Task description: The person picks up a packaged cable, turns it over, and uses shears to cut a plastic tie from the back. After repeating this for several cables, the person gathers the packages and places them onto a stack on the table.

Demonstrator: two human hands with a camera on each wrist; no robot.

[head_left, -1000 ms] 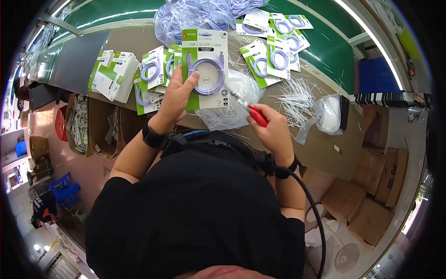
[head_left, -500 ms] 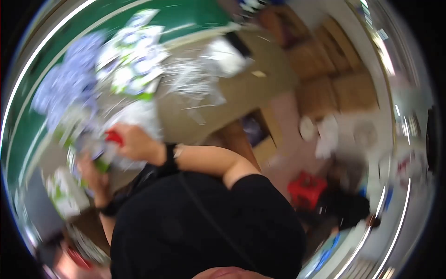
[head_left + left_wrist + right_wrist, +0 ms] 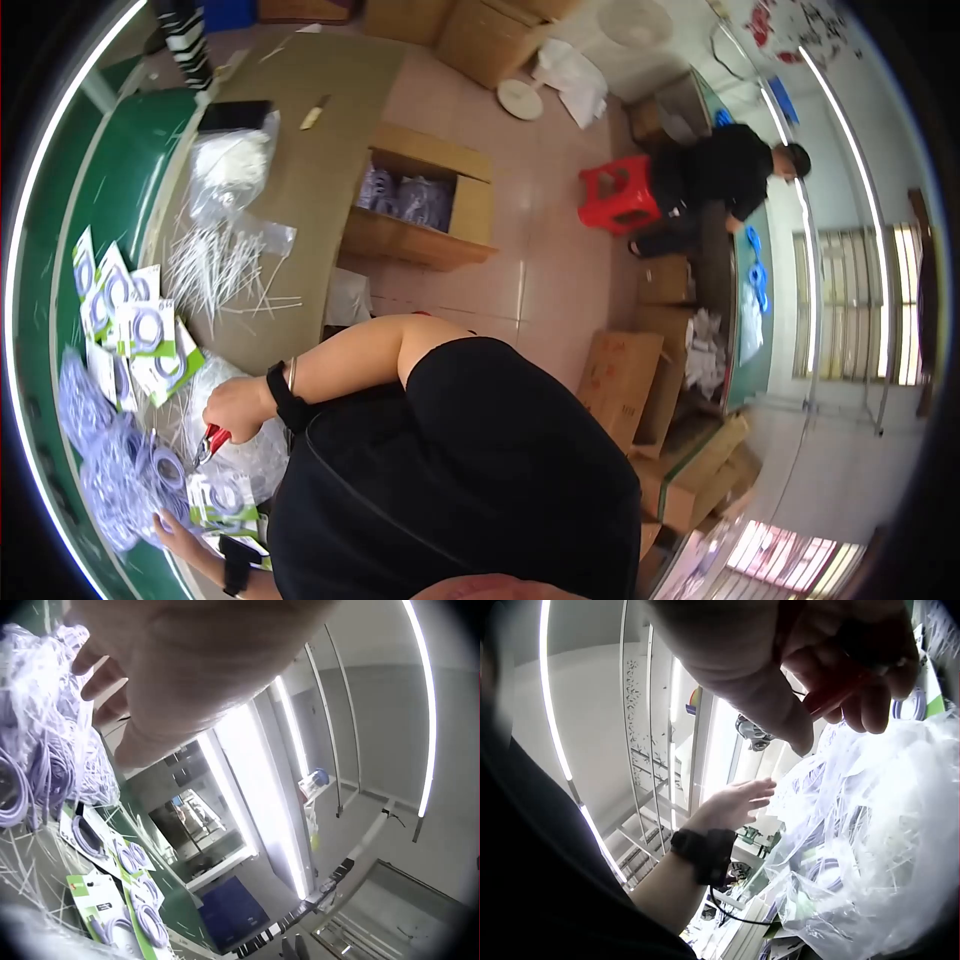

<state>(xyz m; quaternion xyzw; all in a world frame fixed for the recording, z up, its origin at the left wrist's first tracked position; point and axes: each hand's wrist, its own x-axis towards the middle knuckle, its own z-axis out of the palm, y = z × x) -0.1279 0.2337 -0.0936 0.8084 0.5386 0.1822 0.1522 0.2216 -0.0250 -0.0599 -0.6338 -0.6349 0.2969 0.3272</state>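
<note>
My right hand (image 3: 238, 408) grips red-handled pliers (image 3: 217, 436), whose metal tip points toward the purple cables. In the right wrist view its fingers curl round the red handles (image 3: 836, 694). My left hand (image 3: 185, 545) holds nothing and has its fingers extended beside a heap of coiled purple cables in clear plastic (image 3: 110, 480). The left wrist view has those fingers close to the bagged cables (image 3: 52, 742). A carded cable (image 3: 222, 497) lies between the hands. Under the right forearm is a clear plastic bag (image 3: 255, 465).
More carded cables (image 3: 145, 328) lie beyond the right hand. White cable ties (image 3: 205, 270) are strewn near a bag of ties (image 3: 230, 165) and a dark flat object (image 3: 236, 116). An open carton (image 3: 470, 210) stands beside the table. A person (image 3: 725, 175) sits on a red stool (image 3: 620, 192).
The head view has swung round to the right. The left hand has let go of the carded cable it held up and moved to the cable heap. The right hand still holds the pliers.
</note>
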